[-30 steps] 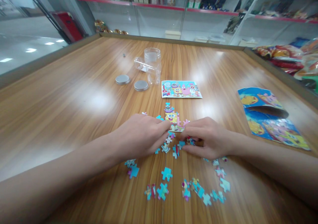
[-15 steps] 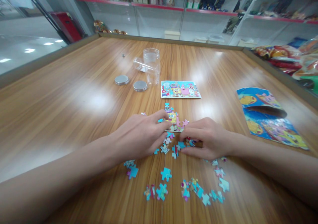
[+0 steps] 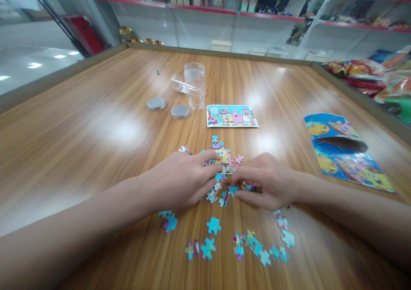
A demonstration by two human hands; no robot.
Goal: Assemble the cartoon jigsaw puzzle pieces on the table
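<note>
My left hand (image 3: 186, 178) is open over the partly joined jigsaw puzzle (image 3: 223, 156). Its fingertips rest on the yellow cartoon face and the pieces beside it. At the puzzle's lower right edge is my right hand (image 3: 268, 180), fingers curved down and thumb apart from them. Loose pieces show in the gap by that thumb, and no held piece can be seen. Close to the thumb lies a blue puzzle piece (image 3: 233, 190). Below the hands, several more loose pieces, among them a blue one (image 3: 213, 225), are scattered. My left hand hides part of the puzzle's left side.
Behind the puzzle lies a printed picture card (image 3: 233, 116). Clear plastic jars (image 3: 194, 84) and silver lids (image 3: 180, 111) are farther back. To the right is a blue printed pouch (image 3: 353, 159). Snack bags (image 3: 359, 73) sit past the table's right edge; shelves (image 3: 202, 10) stand behind.
My left fingers have shifted slightly down and right on the puzzle, uncovering pieces at its upper left. Loose pieces beside my right thumb have moved a little. My right hand stays nearly in place.
</note>
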